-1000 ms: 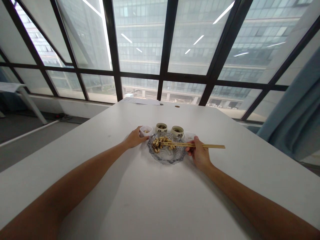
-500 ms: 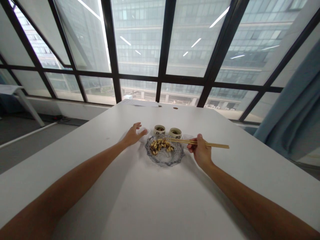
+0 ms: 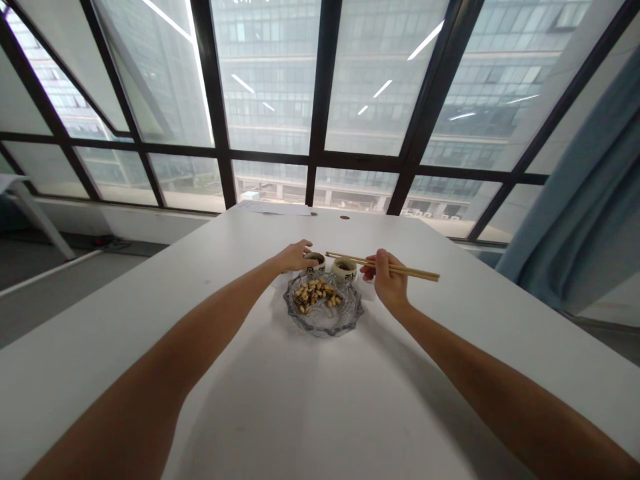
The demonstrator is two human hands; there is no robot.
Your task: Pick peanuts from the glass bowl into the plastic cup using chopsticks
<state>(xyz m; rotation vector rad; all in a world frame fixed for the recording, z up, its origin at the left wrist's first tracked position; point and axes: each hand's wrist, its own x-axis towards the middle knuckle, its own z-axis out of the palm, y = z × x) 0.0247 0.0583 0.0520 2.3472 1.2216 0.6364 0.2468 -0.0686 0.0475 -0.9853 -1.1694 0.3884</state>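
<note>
A clear glass dish [image 3: 324, 320] holds a heap of nuts and seeds [image 3: 314, 295] on the white table [image 3: 320, 400]. Behind it stand two small cream cups: the left cup [image 3: 317, 261] and the right cup [image 3: 345, 269]. My left hand [image 3: 295, 256] reaches over to the left cup, fingers curled at its rim. My right hand [image 3: 386, 281] grips a pair of wooden chopsticks [image 3: 383, 266] held level above the cups, their tips near the left cup. The small white container at the left is hidden behind my left hand.
Tall windows with black frames rise behind the table's far edge. A sheet of paper [image 3: 273, 209] and a small round brown spot [image 3: 345, 217] lie at the far end. A blue curtain [image 3: 585, 220] hangs at the right; another table [image 3: 20, 193] stands at the far left.
My left hand left the small white container and moved right to the left cup. My right hand lifted the chopsticks from the dish up over the cups.
</note>
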